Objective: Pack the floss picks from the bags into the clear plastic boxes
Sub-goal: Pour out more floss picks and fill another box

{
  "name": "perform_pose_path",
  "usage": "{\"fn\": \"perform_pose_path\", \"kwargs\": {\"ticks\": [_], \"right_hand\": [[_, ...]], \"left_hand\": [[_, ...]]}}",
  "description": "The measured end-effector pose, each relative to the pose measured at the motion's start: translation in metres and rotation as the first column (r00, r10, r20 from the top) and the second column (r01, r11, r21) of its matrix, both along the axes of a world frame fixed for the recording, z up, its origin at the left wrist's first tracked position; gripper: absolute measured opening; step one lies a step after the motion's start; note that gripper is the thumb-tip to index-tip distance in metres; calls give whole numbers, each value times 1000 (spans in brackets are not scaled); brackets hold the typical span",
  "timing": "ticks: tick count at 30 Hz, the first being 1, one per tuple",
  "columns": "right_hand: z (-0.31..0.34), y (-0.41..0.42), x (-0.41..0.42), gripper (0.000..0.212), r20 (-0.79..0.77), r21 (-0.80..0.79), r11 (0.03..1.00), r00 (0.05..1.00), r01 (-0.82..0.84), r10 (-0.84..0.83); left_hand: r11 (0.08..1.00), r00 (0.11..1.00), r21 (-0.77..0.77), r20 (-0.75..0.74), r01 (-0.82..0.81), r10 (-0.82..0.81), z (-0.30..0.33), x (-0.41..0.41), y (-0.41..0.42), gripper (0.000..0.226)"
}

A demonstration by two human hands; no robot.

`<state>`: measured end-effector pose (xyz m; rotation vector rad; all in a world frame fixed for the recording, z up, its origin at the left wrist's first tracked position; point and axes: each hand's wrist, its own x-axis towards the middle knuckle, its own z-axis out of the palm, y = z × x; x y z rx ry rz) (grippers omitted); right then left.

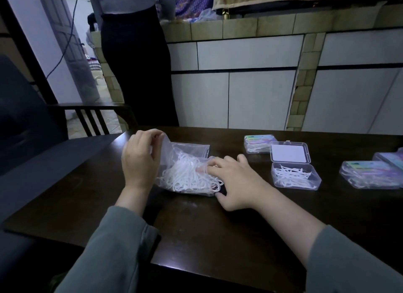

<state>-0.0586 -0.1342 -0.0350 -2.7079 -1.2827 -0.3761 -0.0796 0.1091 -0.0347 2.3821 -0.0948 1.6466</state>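
Observation:
A clear plastic bag [187,153] full of white floss picks [185,177] lies on the dark wooden table [196,227]. My left hand [139,159] pinches the bag's upper edge and holds it up. The fingers of my right hand [235,181] reach into the bag's mouth among the picks; what the fingertips hold is hidden. To the right stands an open clear box [295,178] partly filled with picks, its lid [290,153] folded back.
Closed, filled boxes with colourful labels lie behind the open one [259,143] and at the right edge [370,177]. A person in dark clothes [135,59] stands beyond the table. A dark chair [93,116] is at the left.

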Motion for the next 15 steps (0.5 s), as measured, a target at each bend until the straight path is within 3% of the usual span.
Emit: {"fn": "perform_pose_path", "kwargs": {"ticks": [8,15], "right_hand": [[4,0,-2,29,85,-6,995,991,101,-100],[2,-12,-2,25,115,19,970,963,244,-245]], "left_hand": [[998,998,-5,0,60,-60,-1,-1,-1,18],[998,998,-67,62,-11,15,2,-4,-1,16]]}}
